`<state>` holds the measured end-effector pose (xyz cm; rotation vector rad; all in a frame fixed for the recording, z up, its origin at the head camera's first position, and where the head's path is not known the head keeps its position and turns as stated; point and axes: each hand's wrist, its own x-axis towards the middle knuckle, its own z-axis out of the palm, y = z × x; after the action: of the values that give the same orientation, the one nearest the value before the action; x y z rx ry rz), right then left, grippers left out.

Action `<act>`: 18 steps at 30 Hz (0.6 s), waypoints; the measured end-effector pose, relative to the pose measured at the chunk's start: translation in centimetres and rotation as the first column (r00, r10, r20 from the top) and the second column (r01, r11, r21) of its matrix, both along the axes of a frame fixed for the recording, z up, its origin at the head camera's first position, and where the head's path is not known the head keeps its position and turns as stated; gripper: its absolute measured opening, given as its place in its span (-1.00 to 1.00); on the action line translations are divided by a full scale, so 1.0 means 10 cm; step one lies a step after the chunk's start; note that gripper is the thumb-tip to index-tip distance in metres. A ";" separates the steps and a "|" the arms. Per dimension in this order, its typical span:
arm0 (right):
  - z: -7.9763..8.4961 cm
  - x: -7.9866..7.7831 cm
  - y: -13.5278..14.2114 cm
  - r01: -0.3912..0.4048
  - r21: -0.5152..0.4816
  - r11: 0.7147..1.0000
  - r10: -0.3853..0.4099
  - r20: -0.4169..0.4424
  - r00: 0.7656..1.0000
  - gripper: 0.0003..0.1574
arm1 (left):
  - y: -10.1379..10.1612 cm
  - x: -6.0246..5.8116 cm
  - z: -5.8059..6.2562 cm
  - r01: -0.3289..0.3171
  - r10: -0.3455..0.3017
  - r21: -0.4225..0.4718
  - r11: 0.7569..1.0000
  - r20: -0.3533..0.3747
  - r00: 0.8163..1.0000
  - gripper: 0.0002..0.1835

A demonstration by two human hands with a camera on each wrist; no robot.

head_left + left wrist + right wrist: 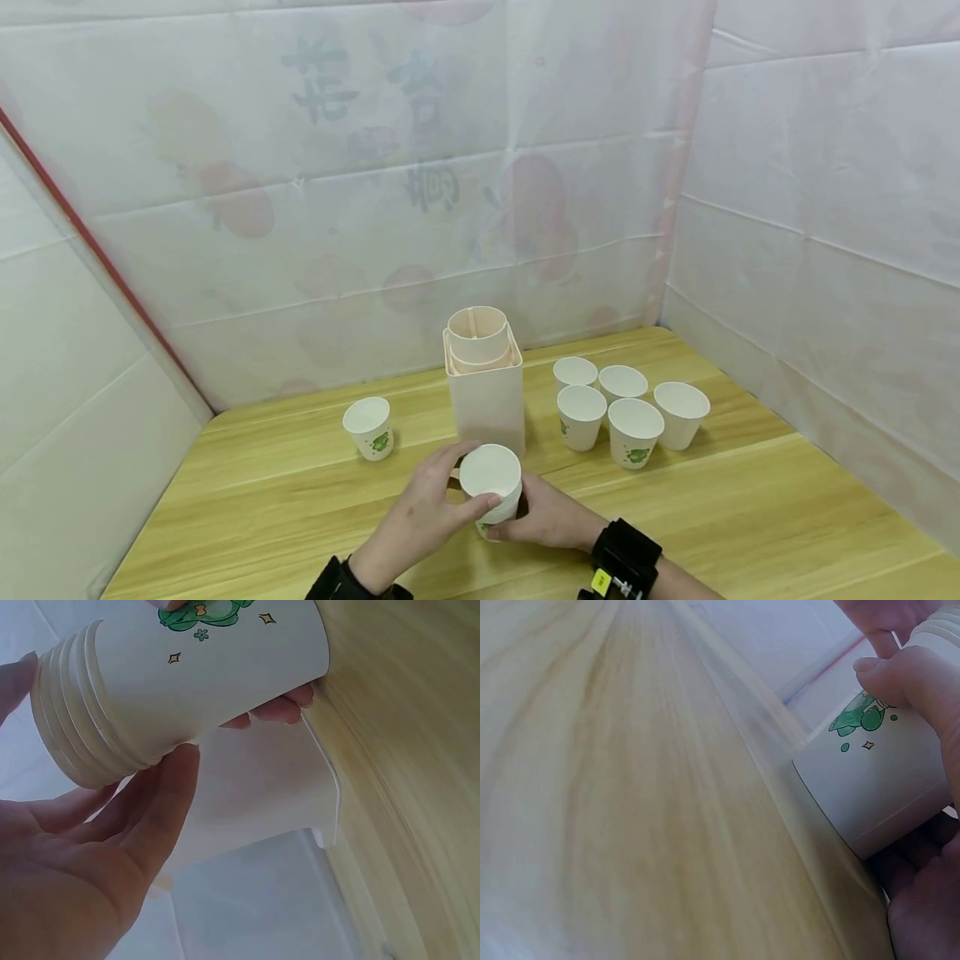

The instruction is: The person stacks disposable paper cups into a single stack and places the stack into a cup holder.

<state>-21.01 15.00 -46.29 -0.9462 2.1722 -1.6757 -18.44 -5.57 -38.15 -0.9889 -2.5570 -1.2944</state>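
Observation:
A nested stack of white paper cups [491,473] is held between both hands near the front of the table, its top opening facing up. My left hand [429,504] grips it around the upper rims; in the left wrist view the stacked rims [75,705] show thumb and fingers on either side. Lower down, my right hand [553,510] holds the body of the cups, its thumb [900,675] lying across the side by a green printed picture. The stack's base is close to the wooden tabletop; whether it touches I cannot tell.
Just behind the hands stands a tall white square box [487,404] with a round tube [477,333] in its top. One paper cup [368,429] stands upright to the left. Several upright cups [635,429] cluster at right. White sheets [337,208] hang around the table [247,483].

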 end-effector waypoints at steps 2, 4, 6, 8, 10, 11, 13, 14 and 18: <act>0.00 0.00 0.00 0.001 -0.004 1.000 -0.001 0.008 1.000 -0.22 | 0.00 0.00 0.00 0.004 -0.004 -0.006 1.000 0.008 1.000 -0.33; 0.00 0.00 -0.01 0.001 -0.008 1.000 -0.001 0.010 1.000 -0.22 | 0.00 -0.01 0.00 0.019 -0.019 -0.005 1.000 0.021 1.000 -0.36; 0.00 0.00 0.00 -0.002 -0.008 1.000 0.002 0.010 1.000 -0.21 | 0.00 -0.01 0.00 0.032 -0.032 -0.004 0.999 0.032 0.999 -0.37; 0.00 0.00 0.00 -0.009 -0.014 1.000 0.009 0.010 1.000 -0.22 | 0.01 -0.01 0.00 0.042 -0.042 -0.004 0.999 0.039 0.998 -0.38; 0.00 0.00 0.01 -0.017 -0.018 1.000 0.017 0.006 1.000 -0.22 | 0.01 -0.01 0.01 0.044 -0.044 -0.013 0.999 0.041 0.998 -0.38; 0.00 0.00 0.01 -0.021 -0.020 1.000 0.021 0.005 1.000 -0.22 | 0.01 -0.01 0.01 0.044 -0.043 -0.018 0.999 0.040 0.998 -0.37; 0.01 0.00 0.01 -0.023 -0.020 1.000 0.023 0.000 1.000 -0.22 | 0.01 -0.01 0.02 0.041 -0.040 -0.027 0.999 0.038 0.998 -0.36; 0.02 0.00 0.01 -0.021 -0.016 1.000 0.021 -0.003 1.000 -0.22 | 0.01 -0.01 0.03 0.040 -0.039 -0.032 0.999 0.038 0.999 -0.36; 0.03 0.01 0.01 -0.020 -0.008 1.000 0.020 -0.002 1.000 -0.21 | -0.01 -0.01 0.05 0.045 -0.043 -0.034 0.998 0.056 0.998 -0.35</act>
<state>-20.94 15.07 -45.98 -0.9684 2.1518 -1.6762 -18.55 -5.63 -37.65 -1.0359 -2.6214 -1.3103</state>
